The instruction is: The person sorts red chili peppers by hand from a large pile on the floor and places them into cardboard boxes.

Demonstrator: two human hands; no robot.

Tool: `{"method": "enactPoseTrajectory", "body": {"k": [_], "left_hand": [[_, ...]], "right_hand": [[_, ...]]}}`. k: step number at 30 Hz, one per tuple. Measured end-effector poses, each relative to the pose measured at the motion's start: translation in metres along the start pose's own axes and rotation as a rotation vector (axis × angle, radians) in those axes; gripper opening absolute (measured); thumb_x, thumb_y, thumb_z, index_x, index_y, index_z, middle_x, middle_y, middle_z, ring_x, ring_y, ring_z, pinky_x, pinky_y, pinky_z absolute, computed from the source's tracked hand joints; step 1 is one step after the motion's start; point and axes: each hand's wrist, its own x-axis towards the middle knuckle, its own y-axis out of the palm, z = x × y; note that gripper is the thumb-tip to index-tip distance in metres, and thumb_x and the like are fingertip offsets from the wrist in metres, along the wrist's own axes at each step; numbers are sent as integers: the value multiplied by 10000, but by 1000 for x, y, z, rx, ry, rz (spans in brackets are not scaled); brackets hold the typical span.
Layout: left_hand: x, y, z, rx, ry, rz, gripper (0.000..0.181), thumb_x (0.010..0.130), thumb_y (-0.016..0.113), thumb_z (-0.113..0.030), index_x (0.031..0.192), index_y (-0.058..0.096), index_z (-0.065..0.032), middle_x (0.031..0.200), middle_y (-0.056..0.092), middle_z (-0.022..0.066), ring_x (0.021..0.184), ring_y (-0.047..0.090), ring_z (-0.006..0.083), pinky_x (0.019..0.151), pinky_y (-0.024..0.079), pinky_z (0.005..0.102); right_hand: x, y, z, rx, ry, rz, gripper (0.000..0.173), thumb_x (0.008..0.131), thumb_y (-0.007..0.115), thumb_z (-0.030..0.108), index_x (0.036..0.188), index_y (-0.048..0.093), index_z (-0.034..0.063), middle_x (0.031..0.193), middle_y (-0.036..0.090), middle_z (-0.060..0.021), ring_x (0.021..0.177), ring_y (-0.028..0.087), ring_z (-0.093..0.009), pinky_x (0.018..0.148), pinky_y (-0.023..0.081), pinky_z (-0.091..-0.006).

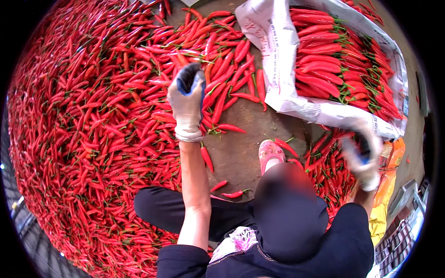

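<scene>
My left hand, in a whitish knit glove with a dark blue coated palm, is over the near edge of a large heap of red chili peppers. Its fingers curl, and whether a pepper is in them cannot be told. Blurred by motion, my right hand wears a similar glove and hovers over a smaller pile of red peppers at the right. Its fingers are curved apart, with no pepper visible between them. Above it lies a box or bag lined with printed paper, holding neat rows of red peppers with green stems.
A few loose peppers lie on the brown floor by my shoe. Orange and yellow sacking borders the smaller pile. My bent knees are close below. A checked cloth is at the lower right.
</scene>
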Motion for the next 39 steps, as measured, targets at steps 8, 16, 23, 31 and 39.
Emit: {"method": "enactPoseTrajectory", "body": {"k": [8, 16, 23, 31, 39], "left_hand": [[-46, 9, 69, 1060, 209, -53, 377, 753, 699, -213, 1105, 640, -91, 1047, 616, 139, 946, 592, 349, 815, 491, 444], [-57, -27, 101, 1087, 228, 106, 343, 782, 671, -238, 1111, 619, -157, 897, 629, 99, 810, 632, 308, 697, 518, 434], [-60, -71, 101, 555, -169, 110, 308, 801, 704, -149, 1098, 653, -89, 825, 672, 139, 737, 673, 252, 688, 523, 363], [-57, -106, 115, 915, 819, 270, 375, 745, 647, -98, 1100, 664, -214, 1091, 628, 81, 982, 615, 296, 815, 522, 424], [-68, -69, 126, 671, 474, 127, 332, 776, 672, -138, 1106, 637, -124, 934, 633, 104, 834, 617, 308, 741, 512, 415]], "right_hand": [[37, 220, -24, -312, -109, 203, 502, 763, 658, 166, 1233, 525, 49, 1219, 527, -180, 1069, 543, -356, 925, 436, -451], [48, 275, -46, -548, 134, 263, 536, 791, 661, 188, 1290, 492, 87, 1087, 574, -165, 898, 628, -349, 777, 522, -440], [59, 301, -22, -344, -164, 241, 408, 746, 661, 129, 1149, 621, 172, 1092, 569, -126, 976, 583, -317, 839, 485, -434], [78, 316, -32, -606, -567, 325, 352, 751, 621, 146, 1099, 625, 196, 1245, 542, -103, 1191, 501, -319, 1015, 376, -506], [54, 273, -14, -43, -390, 297, 522, 643, 743, 81, 1138, 579, 71, 1096, 604, -123, 1058, 572, -329, 945, 446, -440]]}}
